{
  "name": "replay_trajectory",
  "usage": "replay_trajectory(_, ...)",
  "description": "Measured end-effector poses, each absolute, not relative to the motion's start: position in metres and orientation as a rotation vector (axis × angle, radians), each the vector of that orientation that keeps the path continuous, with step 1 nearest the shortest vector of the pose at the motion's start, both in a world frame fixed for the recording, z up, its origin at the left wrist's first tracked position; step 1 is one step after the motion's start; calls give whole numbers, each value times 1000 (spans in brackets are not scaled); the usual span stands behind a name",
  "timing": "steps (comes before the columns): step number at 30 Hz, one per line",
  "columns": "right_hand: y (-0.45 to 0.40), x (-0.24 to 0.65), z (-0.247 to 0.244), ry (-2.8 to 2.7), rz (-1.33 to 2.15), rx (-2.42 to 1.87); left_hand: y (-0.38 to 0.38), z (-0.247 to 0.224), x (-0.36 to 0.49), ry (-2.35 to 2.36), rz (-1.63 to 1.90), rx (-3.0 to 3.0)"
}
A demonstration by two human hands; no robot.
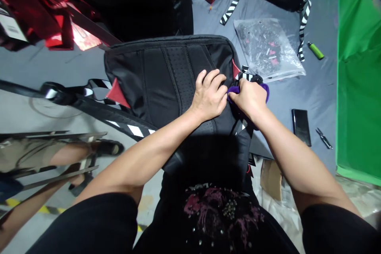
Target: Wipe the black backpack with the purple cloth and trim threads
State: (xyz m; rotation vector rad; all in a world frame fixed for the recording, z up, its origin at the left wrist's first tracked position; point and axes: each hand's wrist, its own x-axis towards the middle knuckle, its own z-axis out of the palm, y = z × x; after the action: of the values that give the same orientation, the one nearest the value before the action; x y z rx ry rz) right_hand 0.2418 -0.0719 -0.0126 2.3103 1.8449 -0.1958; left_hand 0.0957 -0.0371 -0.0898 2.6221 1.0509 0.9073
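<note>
A black backpack (154,83) lies back panel up in front of me, with red triangular tabs (118,93) at its sides and black-and-white straps (135,130). My left hand (210,95) rests on the panel right of centre, palm down, fingers apart and slightly bent, holding nothing. At the bag's right edge my right hand (251,97) is closed round a purple cloth (264,87), which shows on both sides of the hand. Part of the cloth is hidden under the hand.
Around the bag are a black leather bag (143,4), red glossy packaging (32,12), a clear plastic bag of small parts (268,47), a green lighter (315,50), a black phone-like object (301,127), small snips (324,139) and a green sheet (358,87). A person's leg (68,154) is at left.
</note>
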Motion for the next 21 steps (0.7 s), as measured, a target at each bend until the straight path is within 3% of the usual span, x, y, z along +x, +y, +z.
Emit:
replay_trajectory(3, -73, 245, -10, 1822, -296, 2228, -29, -74, 91, 969, 799, 2750)
replay_trajectory(9, -76, 244, -3, 1897, -186, 2331, -5, -15, 93, 579, 152, 3156)
replay_trajectory(12, -95, 256, 4, 1941, -351, 2248, -10, 9, 92, 529, -25, 3277)
replay_trajectory(21, -181, 269, 54, 2657, -1062, 2449, -137, 79, 25, 738, 356, 3488)
